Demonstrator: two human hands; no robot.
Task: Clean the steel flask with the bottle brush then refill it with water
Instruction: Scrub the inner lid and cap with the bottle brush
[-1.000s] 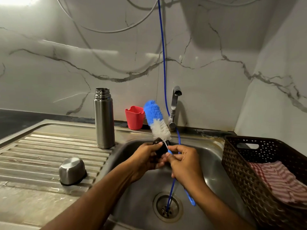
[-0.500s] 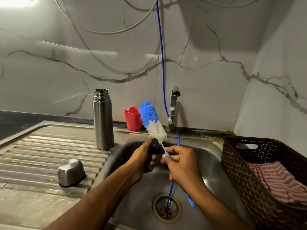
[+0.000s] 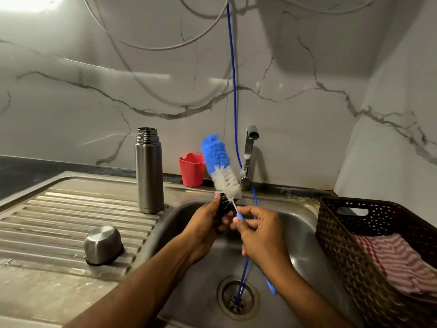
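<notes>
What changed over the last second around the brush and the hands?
Little: the bottle brush tipped slightly more upright against the small black part the left hand holds. The right hand keeps pinching its handle. The steel flask and steel cup stayed put.

One view only, head-worn, wide-angle. Looks forward and down from above the sink [image 3: 295, 223], close over both forearms, square to the marble wall [image 3: 295, 67]. Drainboard [image 3: 59, 221] runs off left; basket [image 3: 335, 233] cut at right edge.
</notes>
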